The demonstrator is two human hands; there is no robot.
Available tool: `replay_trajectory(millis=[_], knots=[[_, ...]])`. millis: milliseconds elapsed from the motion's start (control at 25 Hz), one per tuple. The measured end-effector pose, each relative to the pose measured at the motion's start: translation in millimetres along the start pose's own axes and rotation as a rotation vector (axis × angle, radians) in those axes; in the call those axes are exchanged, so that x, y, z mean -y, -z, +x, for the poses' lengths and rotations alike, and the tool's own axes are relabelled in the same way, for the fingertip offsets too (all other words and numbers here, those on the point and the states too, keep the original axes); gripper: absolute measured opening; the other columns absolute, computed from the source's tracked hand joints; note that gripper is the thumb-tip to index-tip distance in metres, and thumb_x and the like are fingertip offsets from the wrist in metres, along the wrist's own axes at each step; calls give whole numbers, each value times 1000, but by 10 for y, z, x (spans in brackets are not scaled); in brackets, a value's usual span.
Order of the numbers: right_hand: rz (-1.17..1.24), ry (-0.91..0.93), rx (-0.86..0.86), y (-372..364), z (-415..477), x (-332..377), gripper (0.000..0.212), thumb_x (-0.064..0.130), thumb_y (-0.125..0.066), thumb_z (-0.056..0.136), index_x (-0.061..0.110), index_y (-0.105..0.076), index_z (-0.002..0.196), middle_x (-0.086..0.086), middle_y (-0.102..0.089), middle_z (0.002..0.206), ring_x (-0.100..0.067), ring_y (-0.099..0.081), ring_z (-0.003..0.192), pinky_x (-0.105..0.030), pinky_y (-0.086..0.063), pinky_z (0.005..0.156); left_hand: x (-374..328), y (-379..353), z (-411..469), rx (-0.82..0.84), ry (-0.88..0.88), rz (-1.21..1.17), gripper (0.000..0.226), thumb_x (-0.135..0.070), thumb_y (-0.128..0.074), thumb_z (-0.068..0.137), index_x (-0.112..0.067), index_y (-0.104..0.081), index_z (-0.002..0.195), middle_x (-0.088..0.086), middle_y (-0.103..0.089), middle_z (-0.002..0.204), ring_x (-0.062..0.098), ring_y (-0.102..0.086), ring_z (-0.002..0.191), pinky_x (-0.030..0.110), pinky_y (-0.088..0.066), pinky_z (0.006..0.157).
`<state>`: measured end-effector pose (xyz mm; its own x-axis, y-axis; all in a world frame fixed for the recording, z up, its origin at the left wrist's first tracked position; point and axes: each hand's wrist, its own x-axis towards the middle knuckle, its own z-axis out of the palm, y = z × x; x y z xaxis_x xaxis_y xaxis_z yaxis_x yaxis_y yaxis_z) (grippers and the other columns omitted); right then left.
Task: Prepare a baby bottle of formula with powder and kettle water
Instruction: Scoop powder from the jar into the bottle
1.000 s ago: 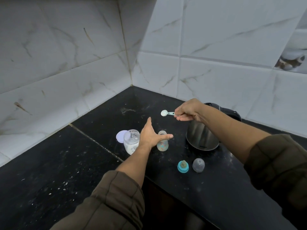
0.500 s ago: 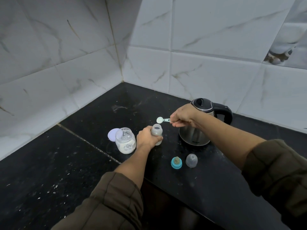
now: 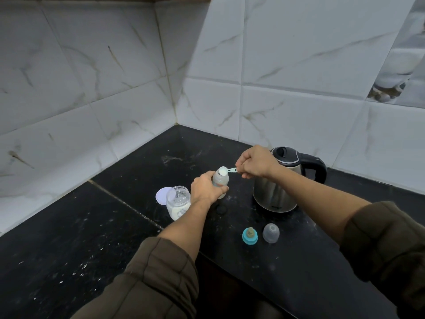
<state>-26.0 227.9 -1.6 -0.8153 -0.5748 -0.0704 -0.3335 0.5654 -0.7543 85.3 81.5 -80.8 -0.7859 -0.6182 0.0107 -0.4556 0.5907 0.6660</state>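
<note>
My left hand (image 3: 205,189) grips the small clear baby bottle (image 3: 221,179), which stands upright and open-topped on the black counter. My right hand (image 3: 254,161) pinches the handle of a pale green scoop (image 3: 226,170) heaped with white powder; the scoop's bowl sits right at the bottle's mouth. The open powder jar (image 3: 177,205) stands just left of my left hand, its white lid (image 3: 162,195) lying flat behind it. The steel kettle (image 3: 279,180) with a black lid and handle stands to the right, behind my right wrist.
A teal bottle ring with its teat (image 3: 250,236) and a clear dome cap (image 3: 271,233) lie on the black counter (image 3: 299,261) in front of the kettle. White marble-look tiled walls (image 3: 115,93) meet in a corner behind. The counter edge drops off near the lower middle.
My left hand closed around the bottle after reaching with open fingers. My right hand brought the filled scoop down and left until it reached the bottle's mouth.
</note>
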Motion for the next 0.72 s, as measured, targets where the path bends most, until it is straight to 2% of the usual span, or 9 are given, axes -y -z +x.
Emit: replay_trajectory(millis=[80, 160, 240, 320, 440, 520, 600, 720], knots=[[-205, 157, -51, -11, -5, 12, 15, 4, -69, 82, 16, -79, 79, 2, -75, 67, -18, -76, 71, -30, -62, 75, -15, 39, 1, -8, -7, -2, 57, -41, -89, 75, -29, -69, 128, 0, -75, 115, 24, -67, 111, 36, -50, 94], [-424, 340, -98, -31, -21, 2, 13, 12, -69, 85, 22, -79, 85, 8, -73, 72, -18, -72, 78, -32, -58, 78, -26, 69, 4, -15, -14, -11, 55, -40, -89, 75, -29, -70, 125, 0, -76, 112, 24, -67, 109, 35, -50, 93], [-623, 478, -102, -66, -37, -42, 13, 21, -66, 91, 25, -78, 95, 5, -76, 86, -24, -69, 86, -37, -55, 78, -38, 85, 5, -15, -21, -20, 55, -39, -89, 75, -29, -70, 126, -1, -75, 112, 23, -67, 109, 35, -51, 93], [-801, 580, -116, -108, -46, -91, 16, 22, -60, 96, 21, -75, 99, 0, -74, 92, -30, -68, 85, -39, -53, 71, -45, 96, 7, -14, -28, -23, 57, -40, -89, 74, -29, -70, 126, -1, -76, 113, 23, -68, 110, 36, -51, 94], [-926, 753, -207, -123, -103, -118, 1, 10, -71, 84, 11, -70, 84, -6, -66, 75, -34, -65, 63, -32, -37, 50, -45, 109, 19, -21, -26, -36, 58, -41, -89, 74, -29, -70, 127, -1, -76, 115, 22, -68, 111, 37, -52, 96], [-935, 825, -263, -108, -121, -152, 18, 4, -83, 68, 10, -68, 74, -4, -61, 65, -31, -61, 52, -26, -27, 46, -41, 115, 27, -31, -29, -42, 60, -41, -90, 74, -29, -70, 128, -1, -76, 114, 22, -69, 110, 38, -53, 96], [-964, 886, -281, -92, -117, -185, 25, 3, -88, 61, 12, -69, 74, -2, -61, 65, -28, -61, 52, -24, -26, 44, -42, 115, 33, -32, -34, -49, 60, -41, -90, 74, -28, -70, 129, -1, -76, 114, 21, -69, 110, 38, -53, 96], [-1000, 936, -258, -97, -99, -232, 28, 4, -88, 61, 13, -70, 79, -1, -66, 72, -25, -63, 58, -25, -33, 39, -48, 112, 31, -26, -49, -49, 58, -41, -90, 75, -28, -70, 128, -2, -76, 114, 20, -68, 109, 37, -52, 95]])
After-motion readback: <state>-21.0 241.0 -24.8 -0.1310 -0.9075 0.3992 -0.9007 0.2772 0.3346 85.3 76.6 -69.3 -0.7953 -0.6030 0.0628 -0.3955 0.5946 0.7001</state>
